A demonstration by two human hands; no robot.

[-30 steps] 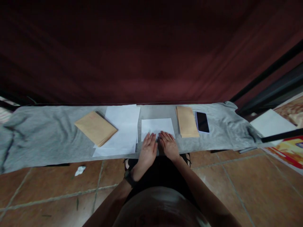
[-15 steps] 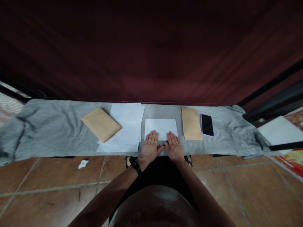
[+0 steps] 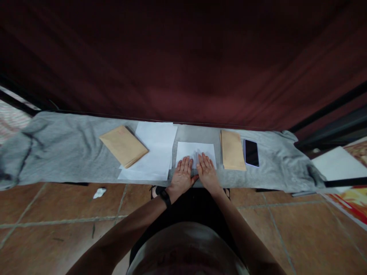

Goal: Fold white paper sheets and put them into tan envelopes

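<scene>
Partly under left hand (image 3: 182, 178) and right hand (image 3: 208, 175), both unclenched, palms down: small white sheet (image 3: 187, 148).

Dim overall, the curtain (image 3: 183, 65) nearly black along the top of the frame. Soft, diffuse light leaves the white sheets (image 3: 157, 149) brightest, with faint shadow greying the small paper (image 3: 187, 148) just below centre. A pale sheen glazes the floor (image 3: 71, 248) at lower left; wide-angle stretch and softness mark the side edges
</scene>
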